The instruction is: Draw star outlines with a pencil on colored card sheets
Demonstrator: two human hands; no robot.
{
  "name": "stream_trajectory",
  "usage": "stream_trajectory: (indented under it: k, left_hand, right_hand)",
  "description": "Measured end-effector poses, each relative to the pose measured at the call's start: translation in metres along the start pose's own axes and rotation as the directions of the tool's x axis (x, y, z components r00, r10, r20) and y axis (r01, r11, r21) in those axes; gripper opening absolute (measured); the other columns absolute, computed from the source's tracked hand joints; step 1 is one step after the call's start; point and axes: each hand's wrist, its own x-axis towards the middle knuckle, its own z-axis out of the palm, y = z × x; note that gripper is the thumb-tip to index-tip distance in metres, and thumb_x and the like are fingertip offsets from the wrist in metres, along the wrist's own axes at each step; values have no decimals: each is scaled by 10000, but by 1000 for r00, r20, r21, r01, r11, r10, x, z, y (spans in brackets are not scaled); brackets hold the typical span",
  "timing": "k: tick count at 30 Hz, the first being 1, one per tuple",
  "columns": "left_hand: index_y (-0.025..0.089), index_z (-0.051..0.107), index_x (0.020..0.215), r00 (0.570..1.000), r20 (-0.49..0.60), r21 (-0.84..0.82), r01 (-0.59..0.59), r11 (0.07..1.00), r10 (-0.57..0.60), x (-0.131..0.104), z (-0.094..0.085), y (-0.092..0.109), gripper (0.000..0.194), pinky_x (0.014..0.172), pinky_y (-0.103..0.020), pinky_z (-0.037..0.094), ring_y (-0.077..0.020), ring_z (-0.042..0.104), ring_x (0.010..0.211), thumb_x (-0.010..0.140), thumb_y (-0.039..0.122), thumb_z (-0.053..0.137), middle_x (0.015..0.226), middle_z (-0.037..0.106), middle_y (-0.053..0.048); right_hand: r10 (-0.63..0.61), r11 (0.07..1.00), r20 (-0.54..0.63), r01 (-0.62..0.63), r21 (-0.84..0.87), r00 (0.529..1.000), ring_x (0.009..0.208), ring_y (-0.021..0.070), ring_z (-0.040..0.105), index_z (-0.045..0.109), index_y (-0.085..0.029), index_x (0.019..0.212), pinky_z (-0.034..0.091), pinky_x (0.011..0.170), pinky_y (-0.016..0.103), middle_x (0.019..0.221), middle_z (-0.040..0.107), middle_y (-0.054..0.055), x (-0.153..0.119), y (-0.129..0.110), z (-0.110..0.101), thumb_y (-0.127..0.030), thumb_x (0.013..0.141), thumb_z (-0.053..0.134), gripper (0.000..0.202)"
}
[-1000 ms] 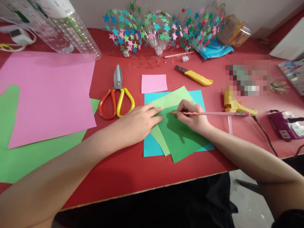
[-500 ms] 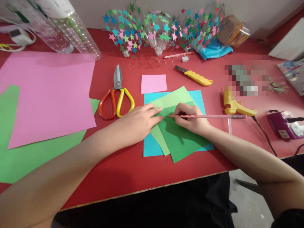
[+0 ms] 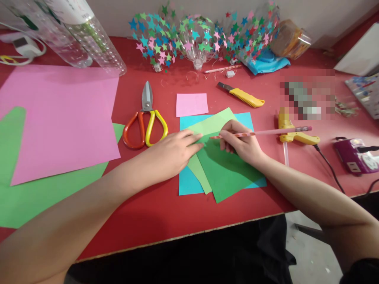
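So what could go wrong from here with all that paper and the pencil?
The dark green sheet lies askew over a light green sheet and a blue sheet, so it might slip if the left hand lifts. The pencil in the right hand overlaps the yellow glue gun in this view and could perhaps bump it. The scissors lie near the left hand, which might nudge them.

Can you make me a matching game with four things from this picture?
Things:
1. Scissors
2. Left hand
3. Right hand
4. Small pink card

Matches:
A. Gripping a pencil
B. Lying between the scissors and the yellow cutter knife
C. One red handle, one yellow handle
D. Fingers stretched out on the paper pile

Right pairs: 1-C, 2-D, 3-A, 4-B
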Motion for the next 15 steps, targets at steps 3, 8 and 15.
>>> stream_trajectory:
  k: [3,8,15]
  left_hand:
    - [79,536,1348,999,-10,15,31,999,-31,-2,3,1,398,1084,-494,432,-322,431,1365,967,127,431,1503,436,-177]
    - [13,525,1335,996,4,65,85,994,-86,-1,0,5,408,1036,-507,468,-357,481,1316,966,128,396,1549,338,-222]
    - [153,472,1422,998,38,18,51,999,-52,0,-1,1,446,1041,-521,458,-343,438,1352,978,142,434,1506,427,-164]
  right_hand:
    - [69,997,-19,-69,17,997,450,78,492,495,-198,766,356,431,207,563,582,-36,0,-4,-3,-240,887,542,137]
    - [1,996,104,9,-92,995,552,71,459,542,-176,771,338,500,206,643,547,-42,-4,-7,-7,-115,765,567,66]
    - [-37,987,112,54,-149,993,527,65,411,550,-174,735,301,482,206,612,509,-53,-6,-3,-7,-103,744,545,71]
